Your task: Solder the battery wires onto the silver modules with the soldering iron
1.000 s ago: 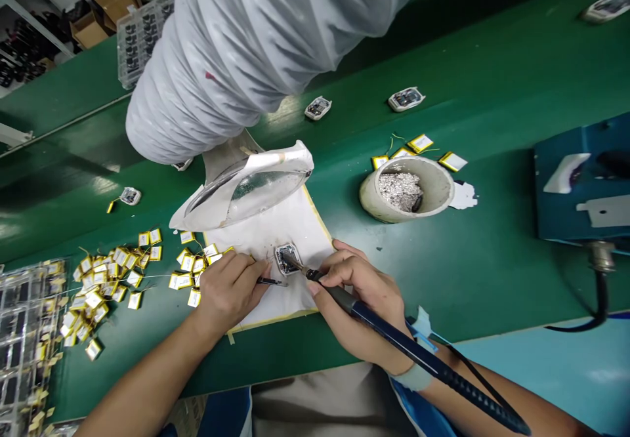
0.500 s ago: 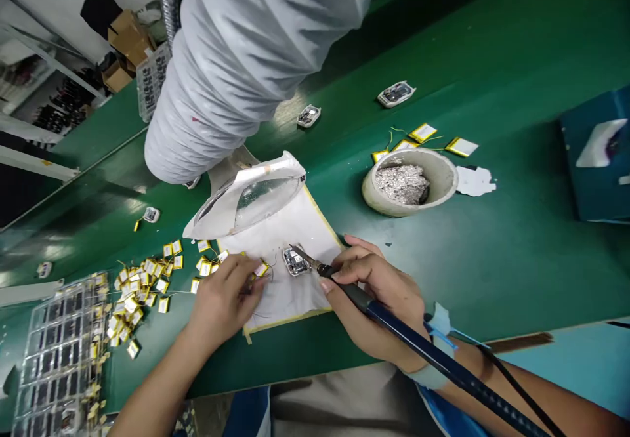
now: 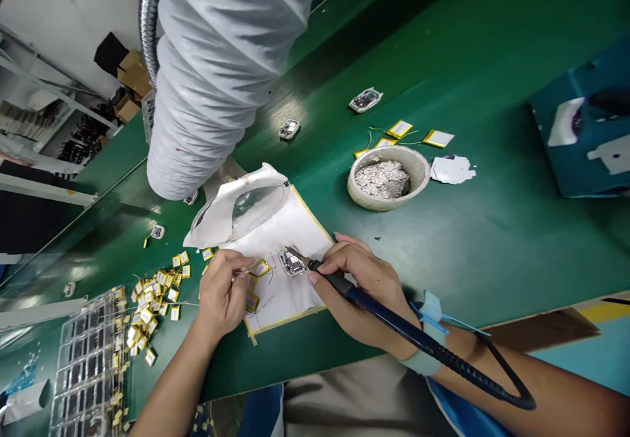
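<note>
I am watching the right hand (image 3: 367, 286) gripping a soldering iron (image 3: 394, 322) over a board (image 3: 294, 264). The left hand (image 3: 221, 292) is pinching a thin tool (image 3: 243, 271) (indistinct).

Soldering iron (image 3: 394, 323) and duct (image 3: 211, 83) mark an electronics workshop.

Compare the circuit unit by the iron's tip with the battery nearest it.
The circuit unit is pale-rimmed with dark patches inside; the battery is flat and yellow-edged. The unit is by the soldering iron in the right hand; the battery is by the left hand. Both are small and over the white sheet.
</note>
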Demonstrator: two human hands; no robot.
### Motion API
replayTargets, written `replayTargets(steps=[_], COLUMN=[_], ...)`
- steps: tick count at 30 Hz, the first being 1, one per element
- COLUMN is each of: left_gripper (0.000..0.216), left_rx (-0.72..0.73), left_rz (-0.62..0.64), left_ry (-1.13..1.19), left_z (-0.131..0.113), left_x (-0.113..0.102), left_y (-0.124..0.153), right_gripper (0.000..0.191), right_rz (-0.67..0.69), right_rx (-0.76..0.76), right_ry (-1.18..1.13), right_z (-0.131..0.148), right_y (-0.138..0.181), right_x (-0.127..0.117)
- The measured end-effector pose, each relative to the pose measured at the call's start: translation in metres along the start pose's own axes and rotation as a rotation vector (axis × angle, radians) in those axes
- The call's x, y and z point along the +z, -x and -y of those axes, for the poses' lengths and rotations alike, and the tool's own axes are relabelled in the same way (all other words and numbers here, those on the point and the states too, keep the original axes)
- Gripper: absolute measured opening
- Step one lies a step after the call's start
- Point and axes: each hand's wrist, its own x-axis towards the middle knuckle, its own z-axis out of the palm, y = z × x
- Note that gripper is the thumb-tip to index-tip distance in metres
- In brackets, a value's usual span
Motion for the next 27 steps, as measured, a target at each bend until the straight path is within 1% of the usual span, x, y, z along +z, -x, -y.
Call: replayTargets(steps=[2,3,6,9,10,12,14,17,22,27], left_gripper=[0.028,0.029,0.028,0.019,0.016,0.012,0.012,0.018,0.018,0.003], left_rx=[0.043,0.052,0.016,-0.046,-0.055,-0.060,-0.077,-0.115,-0.089,-0.059], left_rz=[-0.107,-0.131,-0.108,-0.064,-0.072,-0.125,-0.170,-0.156,-0.172,-0.170], left_ry=[0.025,0.035,0.028,-0.032,-0.051,-0.069,-0.060,-0.016,0.012,0.084], left_z=[-0.001,-0.001,0.001,0.002,0.001,-0.001,-0.002,-0.003,-0.002,-0.004], left_x=[0.005,0.009,0.021,0.026,0.027,0.027,0.029,0.038,0.048,0.048], left_y=[-0.003,-0.005,-0.007,-0.004,-0.002,0.002,0.004,0.004,-0.001,-0.002], right_gripper=[0.020,0.020,0.020,0.021,0.021,0.021,0.022,0.023,0.023,0.024], right_rz=[0.028,0.042,0.058,0.063,0.074,0.096,0.107,0.104,0.114,0.094], right_rx=[0.006,0.006,0.019,0.041,0.042,0.038,0.041,0.069,0.078,0.081], right_ry=[-0.001,0.001,-0.007,-0.029,-0.029,-0.019,-0.008,-0.010,0.000,0.005], right_z=[0.000,0.000,0.001,0.003,0.004,0.005,0.006,0.006,0.006,0.007], right_y=[0.000,0.000,-0.001,-0.003,-0.004,-0.005,-0.005,-0.004,-0.003,-0.004], right_x=[-0.001,-0.002,-0.004,-0.006,-0.007,-0.008,-0.009,-0.009,-0.008,-0.010])
